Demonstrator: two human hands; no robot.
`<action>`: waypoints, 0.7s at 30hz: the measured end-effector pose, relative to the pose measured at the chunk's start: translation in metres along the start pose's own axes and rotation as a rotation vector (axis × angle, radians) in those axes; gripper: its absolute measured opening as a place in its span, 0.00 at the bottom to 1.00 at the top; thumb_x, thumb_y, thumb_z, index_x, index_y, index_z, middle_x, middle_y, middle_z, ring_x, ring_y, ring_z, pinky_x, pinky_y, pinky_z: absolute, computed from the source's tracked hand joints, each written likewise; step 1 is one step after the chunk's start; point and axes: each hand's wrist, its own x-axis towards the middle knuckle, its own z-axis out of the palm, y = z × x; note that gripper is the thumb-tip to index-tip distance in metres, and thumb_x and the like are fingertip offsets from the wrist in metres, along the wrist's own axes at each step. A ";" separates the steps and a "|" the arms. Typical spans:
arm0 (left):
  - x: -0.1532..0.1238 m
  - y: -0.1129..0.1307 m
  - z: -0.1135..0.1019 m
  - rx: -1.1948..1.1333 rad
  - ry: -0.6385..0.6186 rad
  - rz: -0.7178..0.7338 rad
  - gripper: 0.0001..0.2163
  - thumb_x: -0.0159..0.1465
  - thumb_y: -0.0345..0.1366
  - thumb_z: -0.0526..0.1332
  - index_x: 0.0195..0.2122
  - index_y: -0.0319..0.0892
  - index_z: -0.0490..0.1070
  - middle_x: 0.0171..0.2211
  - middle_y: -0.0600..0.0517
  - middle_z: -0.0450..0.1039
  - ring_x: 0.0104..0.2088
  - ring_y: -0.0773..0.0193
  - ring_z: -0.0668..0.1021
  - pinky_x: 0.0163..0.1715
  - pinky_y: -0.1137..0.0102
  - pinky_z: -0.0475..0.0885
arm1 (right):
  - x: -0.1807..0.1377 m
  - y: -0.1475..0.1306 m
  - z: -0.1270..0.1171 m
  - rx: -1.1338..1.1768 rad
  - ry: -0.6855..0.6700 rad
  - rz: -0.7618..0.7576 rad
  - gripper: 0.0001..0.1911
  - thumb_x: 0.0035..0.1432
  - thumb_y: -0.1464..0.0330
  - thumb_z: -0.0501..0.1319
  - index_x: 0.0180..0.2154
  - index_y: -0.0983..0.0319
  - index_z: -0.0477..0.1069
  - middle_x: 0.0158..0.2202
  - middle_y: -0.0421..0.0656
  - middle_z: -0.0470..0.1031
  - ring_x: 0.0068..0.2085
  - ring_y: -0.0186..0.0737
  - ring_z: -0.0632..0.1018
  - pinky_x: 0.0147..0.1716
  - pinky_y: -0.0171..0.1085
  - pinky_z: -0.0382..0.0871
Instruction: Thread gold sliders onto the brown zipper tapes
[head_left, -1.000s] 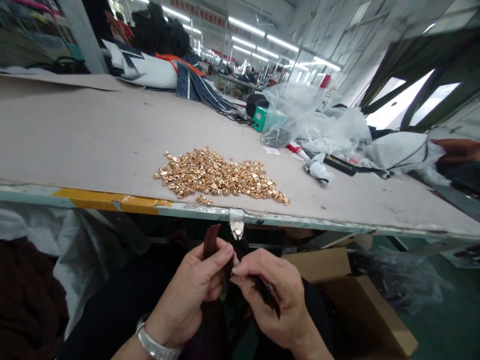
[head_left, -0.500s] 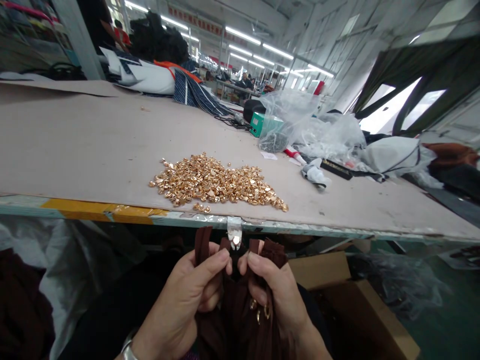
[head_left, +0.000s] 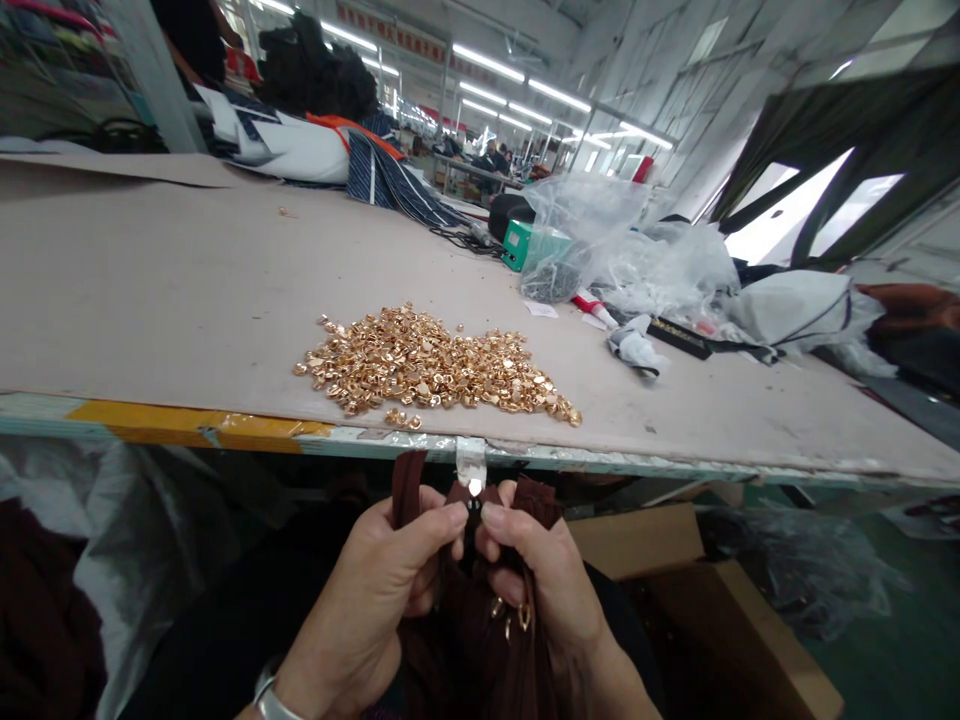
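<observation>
Below the table edge, my left hand [head_left: 379, 590] and my right hand [head_left: 544, 580] both pinch dark brown zipper tape [head_left: 480, 640], thumbs almost touching. The tape ends sit right under a small metal clip [head_left: 471, 466] fixed to the table's front edge. A couple of gold sliders [head_left: 508, 615] hang on the tape beside my right fingers. A heap of gold zipper sliders [head_left: 431, 365] lies on the brown table top [head_left: 150, 290] just above my hands.
Clear plastic bags [head_left: 622, 245], a green box [head_left: 529, 243], white cloth and a black strip lie at the table's right. Folded fabrics are stacked at the far left. An open cardboard box [head_left: 712, 610] stands on the floor to my right.
My hands rose to the table edge and brought the tape ends together under the metal clip. The right hand turned upright, and gold sliders now show on the tape.
</observation>
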 end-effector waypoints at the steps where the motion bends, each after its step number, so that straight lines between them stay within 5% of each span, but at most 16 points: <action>1: 0.000 0.001 0.001 -0.005 0.001 0.004 0.13 0.49 0.39 0.69 0.21 0.40 0.65 0.14 0.61 0.60 0.13 0.78 0.56 0.12 0.82 0.49 | 0.000 0.001 0.000 0.003 -0.005 0.000 0.16 0.46 0.63 0.67 0.23 0.62 0.61 0.18 0.34 0.65 0.16 0.24 0.57 0.11 0.23 0.46; 14: 0.003 -0.001 0.002 0.064 -0.005 0.056 0.11 0.51 0.38 0.68 0.22 0.40 0.68 0.19 0.56 0.71 0.19 0.71 0.71 0.18 0.79 0.64 | 0.005 0.002 0.006 0.055 -0.055 -0.048 0.14 0.48 0.64 0.66 0.21 0.64 0.65 0.19 0.37 0.69 0.16 0.24 0.59 0.11 0.24 0.47; 21: 0.007 0.001 0.001 0.149 -0.027 0.153 0.12 0.53 0.40 0.68 0.23 0.39 0.68 0.22 0.55 0.72 0.22 0.71 0.71 0.22 0.78 0.66 | 0.007 0.006 0.003 0.024 -0.053 -0.162 0.11 0.52 0.66 0.67 0.24 0.63 0.67 0.22 0.37 0.70 0.25 0.29 0.69 0.27 0.29 0.66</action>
